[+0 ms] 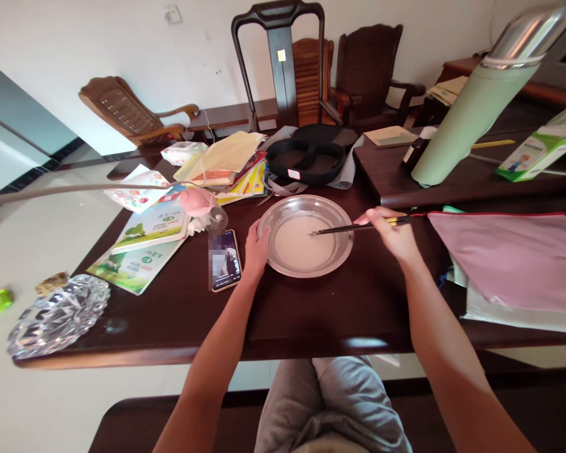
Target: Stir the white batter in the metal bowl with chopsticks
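Note:
A round metal basin (339, 217) holding a pale whitish liquid sits on the dark wooden table (311, 314) in front of me. My left hand (255, 250) grips the basin's left rim, fingers curled over the edge. My right hand (391, 231) is closed on a pair of dark chopsticks (353, 228), held nearly level, with their tips over the liquid near the basin's middle. A phone (225, 259) lies just left of my left hand.
Children's books (146, 242) and papers (221, 160) are piled at the left and back. A pink small gadget (198, 204), a glass ashtray (59, 314), a black tray (306, 160), a green flask (476, 107), a box (542, 148) and a pink pouch (514, 258) surround the basin. Wooden chairs stand behind.

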